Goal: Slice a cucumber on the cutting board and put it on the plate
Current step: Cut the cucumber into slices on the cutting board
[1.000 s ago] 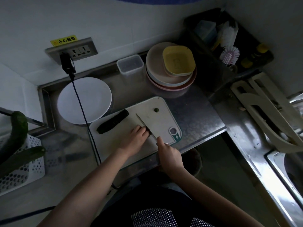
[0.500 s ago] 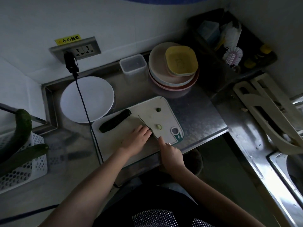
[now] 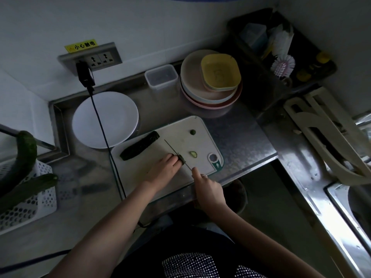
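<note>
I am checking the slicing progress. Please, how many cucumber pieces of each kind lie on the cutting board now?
Long uncut piece: 1
Piece held under the left hand at the knife: 1
Cut slice: 1
Small end bit: 1
Total: 4

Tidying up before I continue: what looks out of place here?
A black cable from the wall plug runs over the white plate and past the cutting board, close to the knife.
</note>
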Demonstrator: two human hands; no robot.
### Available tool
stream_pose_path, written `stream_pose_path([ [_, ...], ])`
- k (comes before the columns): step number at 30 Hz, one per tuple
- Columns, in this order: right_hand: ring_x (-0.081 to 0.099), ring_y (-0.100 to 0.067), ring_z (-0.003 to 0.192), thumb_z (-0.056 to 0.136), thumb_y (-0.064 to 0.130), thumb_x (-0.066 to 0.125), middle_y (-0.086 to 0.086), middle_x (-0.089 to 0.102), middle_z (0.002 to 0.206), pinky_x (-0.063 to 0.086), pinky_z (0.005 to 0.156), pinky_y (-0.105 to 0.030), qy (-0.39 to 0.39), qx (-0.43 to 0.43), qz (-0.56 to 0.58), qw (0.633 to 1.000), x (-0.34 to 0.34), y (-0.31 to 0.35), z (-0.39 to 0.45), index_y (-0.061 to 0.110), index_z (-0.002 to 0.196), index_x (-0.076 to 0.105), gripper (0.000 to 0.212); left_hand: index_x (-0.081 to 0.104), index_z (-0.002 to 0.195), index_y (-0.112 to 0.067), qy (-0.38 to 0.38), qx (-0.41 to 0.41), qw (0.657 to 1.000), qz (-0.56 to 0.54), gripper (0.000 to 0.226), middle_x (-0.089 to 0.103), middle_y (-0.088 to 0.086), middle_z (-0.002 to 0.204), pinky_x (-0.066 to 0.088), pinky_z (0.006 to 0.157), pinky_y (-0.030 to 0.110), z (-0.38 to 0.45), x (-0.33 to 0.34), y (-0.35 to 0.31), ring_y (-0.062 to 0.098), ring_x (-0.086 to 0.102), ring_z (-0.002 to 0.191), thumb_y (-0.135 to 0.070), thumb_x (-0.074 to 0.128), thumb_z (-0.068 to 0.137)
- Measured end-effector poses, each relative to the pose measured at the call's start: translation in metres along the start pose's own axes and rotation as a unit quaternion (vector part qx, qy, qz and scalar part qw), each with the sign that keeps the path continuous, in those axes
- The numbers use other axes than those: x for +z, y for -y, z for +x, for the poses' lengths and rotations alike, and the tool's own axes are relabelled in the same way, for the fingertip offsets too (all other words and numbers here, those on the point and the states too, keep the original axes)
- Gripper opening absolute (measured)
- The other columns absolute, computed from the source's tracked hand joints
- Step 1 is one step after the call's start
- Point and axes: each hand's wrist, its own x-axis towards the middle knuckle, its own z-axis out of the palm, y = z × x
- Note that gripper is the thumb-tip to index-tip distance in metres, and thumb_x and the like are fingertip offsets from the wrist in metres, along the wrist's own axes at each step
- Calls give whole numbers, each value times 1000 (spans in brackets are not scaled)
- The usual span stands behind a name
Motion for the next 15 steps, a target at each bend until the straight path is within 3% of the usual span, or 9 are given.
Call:
stream_pose_path([
  [11,65,-33,95,94,6,43,-11,62,111,51,72,-41,40,23,12,999,1,2,5,16,132,27,42,66,86,-8,13,1,1000,-16,45,62,6,88,51,52,29,0,-4,-2,19,44,88,4,83,47],
  [15,64,-33,96,94,5,42,-10,61,112,51,72,-41,39,20,2,999,1,0,5,15,135,26,46,62,89,-8,-12,11,1000,-14,39,63,7,86,53,51,29,1,-3,-2,20,44,87,4,72,53],
])
